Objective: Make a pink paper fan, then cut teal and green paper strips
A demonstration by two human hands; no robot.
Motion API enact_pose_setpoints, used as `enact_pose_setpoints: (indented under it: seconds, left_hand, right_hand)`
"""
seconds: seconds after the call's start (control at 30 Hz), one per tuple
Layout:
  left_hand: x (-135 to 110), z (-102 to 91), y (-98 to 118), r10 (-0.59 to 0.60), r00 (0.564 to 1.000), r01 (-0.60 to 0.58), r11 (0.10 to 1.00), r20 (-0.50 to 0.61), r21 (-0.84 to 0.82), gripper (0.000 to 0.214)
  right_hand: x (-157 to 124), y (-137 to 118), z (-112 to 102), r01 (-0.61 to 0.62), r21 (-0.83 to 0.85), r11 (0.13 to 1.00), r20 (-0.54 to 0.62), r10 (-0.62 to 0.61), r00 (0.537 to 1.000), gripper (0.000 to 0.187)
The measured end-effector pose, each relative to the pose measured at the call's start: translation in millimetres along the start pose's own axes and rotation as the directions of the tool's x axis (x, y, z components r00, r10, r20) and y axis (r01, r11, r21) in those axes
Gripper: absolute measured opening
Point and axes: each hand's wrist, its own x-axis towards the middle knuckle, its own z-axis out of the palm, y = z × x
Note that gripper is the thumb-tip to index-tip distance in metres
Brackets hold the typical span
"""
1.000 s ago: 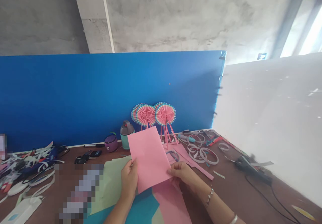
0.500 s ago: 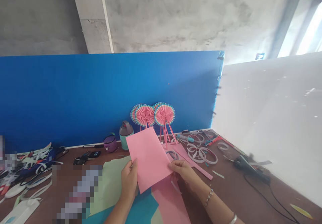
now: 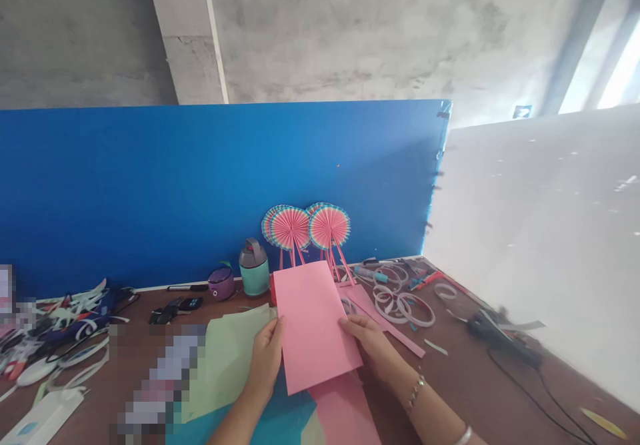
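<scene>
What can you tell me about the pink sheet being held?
The pink sheet looks like plain paper or thin card: rectangular, flat, straight-edged, with no visible marks. Whether it is folded, I can't tell. It is held tilted above pink paper and blue-green paper. The left hand pinches its left edge, the right hand its right edge, thumbs on the near face.

Pink sheet (image 3: 317, 332): shifted right and slightly lower; tilt reduced.
Left hand (image 3: 267, 355): moved right with the sheet.
Right hand (image 3: 373, 342): grip now higher on the right edge; previously near the lower corner.
Red object (image 3: 273, 290): now exposed beside the sheet's left edge; formerly hidden.
</scene>
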Motion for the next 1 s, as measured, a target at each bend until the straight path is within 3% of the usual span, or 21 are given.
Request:
enact_pose_setpoints:
  seconds: [0.13,0.33,0.47,0.57,0.63,0.7,0.77,0.9,1.0]
  left_hand:
    - [1.3,-0.5,-2.9,-0.017,1.000,0.017,1.000,0.014,0.002,0.043]
    - [-0.7,3.0,-4.7,-0.047,0.995,0.051,0.998,0.088,-0.040,0.044]
    - [0.5,2.9,3.0,-0.142,0.987,0.156,0.962,0.075,-0.225,0.050]
    - [5.2,-1.3,9.5,-0.271,0.944,0.327,0.853,0.190,-0.407,0.049]
    - [7.8,-5.2,12.5,-0.329,0.879,0.460,0.773,0.344,-0.437,0.048]
    - [8.0,-8.4,14.4,-0.326,0.838,0.511,0.751,0.437,-0.418,0.048]
    - [5.6,-10.3,15.6,-0.323,0.831,0.505,0.780,0.453,-0.371,0.049]
    - [-0.6,-11.2,15.5,-0.331,0.869,0.386,0.918,0.368,-0.086,0.043]
    - [0.3,-10.8,10.8,-0.322,0.885,0.299,0.947,0.337,0.119,0.036]
  right_hand:
    - [-2.7,-3.7,1.9,-0.004,0.059,0.998,0.009,0.004,1.000,0.027]
    - [-1.3,-8.0,-1.3,-0.038,0.069,0.997,-0.076,0.043,0.996,0.024]
    - [-1.7,-10.3,-9.2,-0.126,0.083,0.989,0.074,0.120,0.990,0.019]
    - [-2.6,-9.1,-12.6,-0.150,-0.052,0.987,0.188,0.157,0.970,0.021]
    - [-3.8,-8.4,-11.7,-0.120,-0.197,0.973,0.236,0.166,0.957,0.027]
    - [-6.0,-9.0,-8.6,-0.082,-0.345,0.935,0.302,0.193,0.934,0.031]
    - [-9.0,-10.8,-4.9,-0.041,-0.460,0.887,0.366,0.231,0.901,0.031]
    - [-12.7,-12.4,-2.2,0.025,-0.576,0.817,0.404,0.259,0.877,0.030]
    - [-11.3,-9.6,-4.7,0.035,-0.619,0.785,0.392,0.270,0.879,0.026]
